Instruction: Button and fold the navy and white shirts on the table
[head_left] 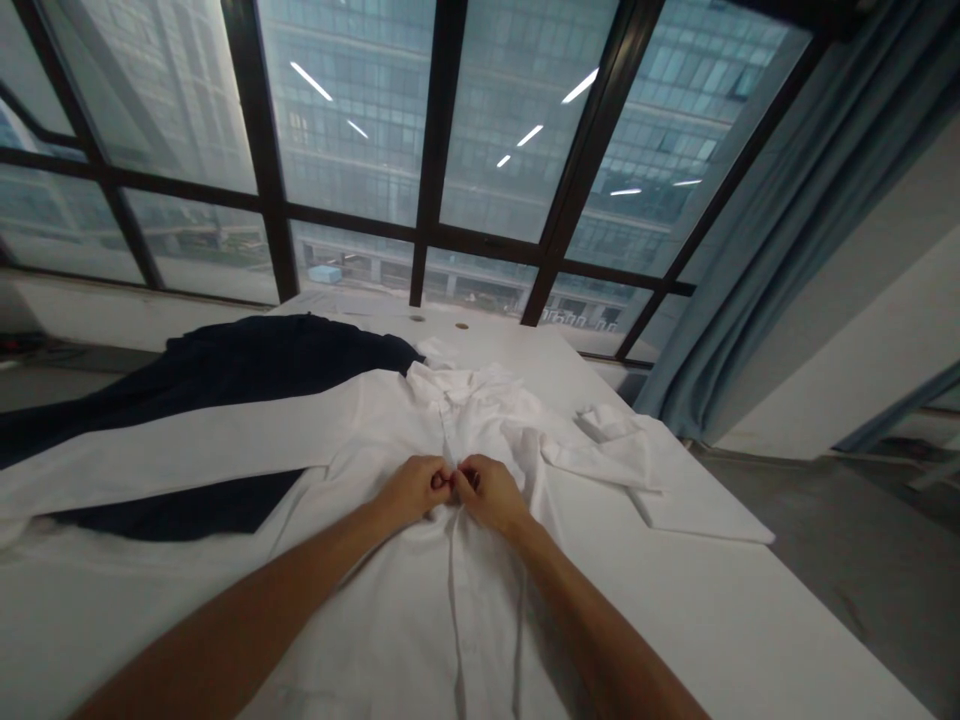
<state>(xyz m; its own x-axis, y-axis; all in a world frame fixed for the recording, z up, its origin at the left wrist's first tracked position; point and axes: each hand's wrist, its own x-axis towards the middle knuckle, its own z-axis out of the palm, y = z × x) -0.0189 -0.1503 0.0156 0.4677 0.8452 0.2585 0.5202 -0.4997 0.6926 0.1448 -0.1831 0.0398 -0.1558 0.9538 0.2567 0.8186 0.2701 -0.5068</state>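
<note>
White cotton-looking cloth took centre stage, and what a spread it was! The white shirt (397, 605) lay front up on the counter (637, 600), its collar (450, 378) toward the far edge, its body running down toward the near edge. And there, right at mid-chest, was the action: the left hand (418, 488) and the right hand (489, 492) met at the front opening, fingers (441, 468) of both bent and pinching the cloth, tips just beside each other. Was a button caught between them? No telling; the knuckles hid it.

So how far along? The laying-out looked done: front up, one sleeve (195, 445) stretched toward the left edge, across the dark garment (285, 350). The other sleeve (600, 455), nearer the right edge, was bent and rumpled, so that side looked unfinished. Below the hands, the placket (469, 610) ran down toward the near edge, its strip lying fairly straight; above, the cloth round the collar was creased and uneven. Which buttons were fastened was too small to read, but the front, by the look of it, was only partly dealt with!
</note>
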